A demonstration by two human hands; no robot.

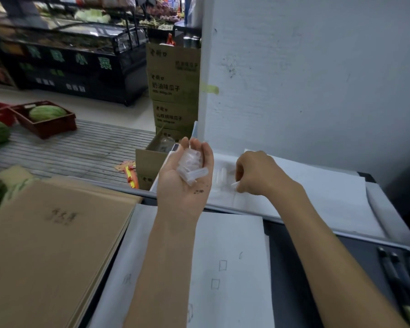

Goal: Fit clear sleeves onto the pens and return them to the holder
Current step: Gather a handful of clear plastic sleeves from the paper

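Note:
My left hand (186, 176) is turned palm up over the far end of the desk and cups a heap of several clear sleeves (191, 165) in its curled fingers. My right hand (256, 172) hovers just to the right, knuckles up, pinching one clear sleeve (234, 184) at its fingertips above white paper (317, 183). A few more clear sleeves (220, 174) lie on that paper between the two hands. Several dark pens (399, 278) lie side by side at the lower right edge. No holder shows in view.
A sheet with small drawn squares (230, 268) lies under my left forearm. Brown cardboard (47, 245) covers the left of the desk. A white wall (317, 67) stands right behind. Stacked cartons (173, 91) and watermelons in a red crate (46, 119) are beyond.

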